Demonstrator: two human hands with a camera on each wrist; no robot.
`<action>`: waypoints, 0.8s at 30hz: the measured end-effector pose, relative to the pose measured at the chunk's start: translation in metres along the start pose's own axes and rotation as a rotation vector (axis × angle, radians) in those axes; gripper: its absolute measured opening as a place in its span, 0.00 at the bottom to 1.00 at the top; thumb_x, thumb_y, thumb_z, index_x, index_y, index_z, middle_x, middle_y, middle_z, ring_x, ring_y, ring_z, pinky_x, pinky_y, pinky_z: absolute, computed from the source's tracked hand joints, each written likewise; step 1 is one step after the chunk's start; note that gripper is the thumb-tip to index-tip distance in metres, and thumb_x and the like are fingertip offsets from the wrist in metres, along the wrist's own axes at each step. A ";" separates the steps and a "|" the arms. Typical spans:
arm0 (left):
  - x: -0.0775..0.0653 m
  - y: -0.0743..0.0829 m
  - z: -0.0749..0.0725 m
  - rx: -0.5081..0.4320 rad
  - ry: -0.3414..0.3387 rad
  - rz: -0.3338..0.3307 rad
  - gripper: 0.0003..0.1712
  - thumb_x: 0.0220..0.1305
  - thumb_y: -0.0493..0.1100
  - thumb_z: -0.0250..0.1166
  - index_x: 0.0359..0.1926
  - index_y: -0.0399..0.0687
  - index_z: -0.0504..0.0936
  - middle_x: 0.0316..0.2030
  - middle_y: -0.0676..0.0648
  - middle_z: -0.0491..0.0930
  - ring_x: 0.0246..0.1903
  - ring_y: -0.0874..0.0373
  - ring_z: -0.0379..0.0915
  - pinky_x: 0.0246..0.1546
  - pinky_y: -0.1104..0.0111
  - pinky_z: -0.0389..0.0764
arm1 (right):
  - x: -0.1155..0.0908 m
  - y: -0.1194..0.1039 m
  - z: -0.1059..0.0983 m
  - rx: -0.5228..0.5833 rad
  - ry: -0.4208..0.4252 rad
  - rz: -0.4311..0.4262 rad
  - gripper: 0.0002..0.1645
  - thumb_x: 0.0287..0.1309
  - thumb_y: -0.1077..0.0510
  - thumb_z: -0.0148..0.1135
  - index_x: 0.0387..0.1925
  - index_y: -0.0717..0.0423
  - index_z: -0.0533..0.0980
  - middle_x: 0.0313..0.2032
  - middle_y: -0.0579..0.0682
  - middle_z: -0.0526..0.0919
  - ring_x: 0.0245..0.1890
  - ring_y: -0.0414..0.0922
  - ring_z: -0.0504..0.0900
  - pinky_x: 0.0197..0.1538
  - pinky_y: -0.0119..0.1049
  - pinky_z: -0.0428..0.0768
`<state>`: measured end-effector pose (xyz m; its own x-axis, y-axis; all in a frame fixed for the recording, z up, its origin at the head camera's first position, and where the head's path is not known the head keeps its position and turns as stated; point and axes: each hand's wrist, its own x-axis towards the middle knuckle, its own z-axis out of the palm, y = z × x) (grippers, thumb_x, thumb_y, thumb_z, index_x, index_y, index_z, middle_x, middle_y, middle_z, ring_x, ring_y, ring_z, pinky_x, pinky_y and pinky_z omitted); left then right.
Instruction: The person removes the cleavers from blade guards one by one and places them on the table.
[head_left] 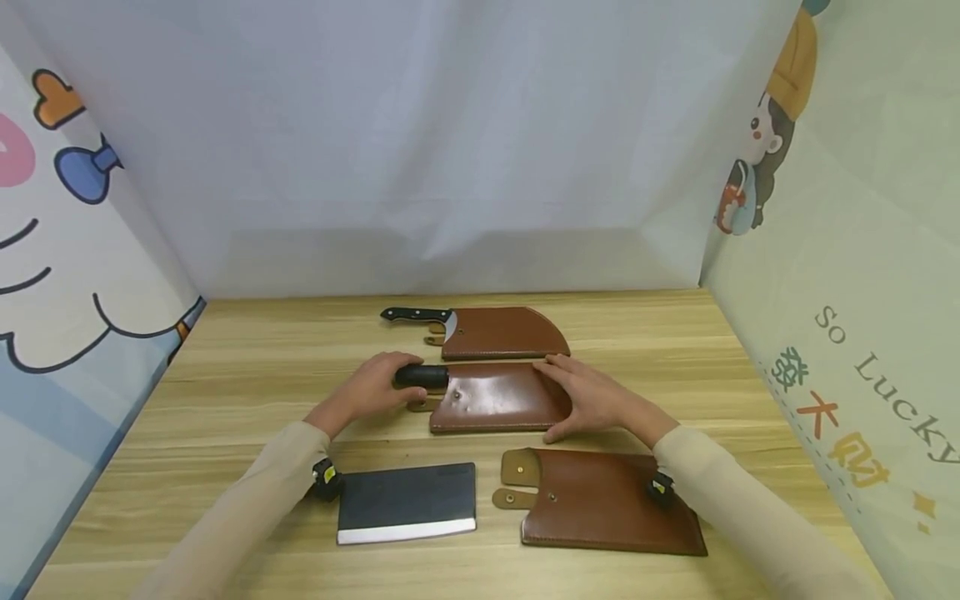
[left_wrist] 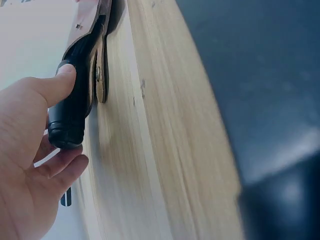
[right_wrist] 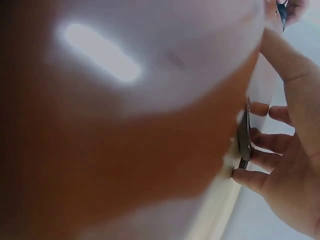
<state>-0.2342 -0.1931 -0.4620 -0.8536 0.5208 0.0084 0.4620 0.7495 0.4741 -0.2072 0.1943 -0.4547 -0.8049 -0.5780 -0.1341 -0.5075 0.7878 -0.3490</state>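
A cleaver with a black handle (head_left: 422,377) sits inside a brown leather sheath (head_left: 502,398) in the middle of the table. My left hand (head_left: 378,385) grips that handle; in the left wrist view the thumb lies along the handle (left_wrist: 70,107) and fingers pass behind its butt end. My right hand (head_left: 592,398) holds the sheath's far right end, thumb at the near edge and fingers at the far edge. In the right wrist view fingertips (right_wrist: 250,175) meet the sheath's edge. The cleaver's blade is hidden in the leather.
Behind lies another sheathed knife (head_left: 506,332) with a riveted black handle. Nearer me, an unsheathed cleaver (head_left: 408,500) with a dark blade lies under the left forearm. To its right, a brown sheath (head_left: 600,500) with unfastened straps lies partly under the right wrist.
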 end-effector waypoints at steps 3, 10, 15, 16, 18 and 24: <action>0.002 0.000 0.001 -0.008 -0.002 0.004 0.35 0.67 0.53 0.70 0.66 0.36 0.76 0.61 0.34 0.78 0.59 0.39 0.75 0.60 0.46 0.75 | 0.002 0.002 0.000 0.016 -0.029 -0.003 0.73 0.43 0.29 0.79 0.81 0.51 0.52 0.79 0.64 0.51 0.78 0.63 0.51 0.73 0.61 0.62; 0.005 0.002 0.003 -0.010 -0.011 0.007 0.32 0.67 0.49 0.72 0.65 0.35 0.76 0.59 0.34 0.79 0.57 0.40 0.77 0.57 0.47 0.77 | 0.005 0.005 0.001 0.028 -0.035 -0.010 0.73 0.42 0.30 0.80 0.81 0.53 0.53 0.78 0.67 0.52 0.77 0.64 0.53 0.73 0.60 0.62; 0.007 0.002 0.006 0.004 -0.027 0.016 0.32 0.67 0.46 0.71 0.66 0.34 0.75 0.60 0.33 0.79 0.57 0.39 0.77 0.58 0.47 0.76 | 0.003 0.006 0.001 0.017 -0.011 -0.014 0.73 0.41 0.30 0.81 0.79 0.59 0.56 0.76 0.68 0.56 0.76 0.64 0.56 0.74 0.59 0.62; 0.007 0.001 0.006 0.006 -0.028 0.019 0.31 0.68 0.45 0.71 0.66 0.34 0.75 0.59 0.33 0.79 0.57 0.40 0.77 0.57 0.47 0.76 | 0.003 0.006 0.001 0.013 -0.009 -0.011 0.73 0.41 0.30 0.81 0.78 0.61 0.56 0.76 0.68 0.56 0.76 0.64 0.56 0.74 0.59 0.61; 0.008 0.001 0.006 0.010 -0.029 0.022 0.30 0.68 0.45 0.70 0.65 0.33 0.75 0.58 0.33 0.79 0.56 0.40 0.78 0.57 0.47 0.77 | 0.003 0.006 0.001 0.005 -0.002 -0.015 0.74 0.41 0.29 0.81 0.77 0.64 0.56 0.75 0.69 0.57 0.76 0.65 0.57 0.74 0.59 0.61; 0.011 0.001 0.005 0.050 -0.024 0.051 0.27 0.69 0.43 0.69 0.63 0.32 0.77 0.54 0.34 0.81 0.52 0.42 0.79 0.54 0.48 0.78 | 0.004 0.006 0.001 -0.030 -0.006 -0.020 0.74 0.41 0.28 0.79 0.77 0.65 0.57 0.74 0.70 0.59 0.75 0.65 0.58 0.74 0.58 0.61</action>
<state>-0.2418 -0.1841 -0.4659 -0.8230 0.5680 0.0096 0.5163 0.7409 0.4295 -0.2130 0.1966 -0.4579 -0.7929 -0.5946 -0.1330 -0.5323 0.7823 -0.3235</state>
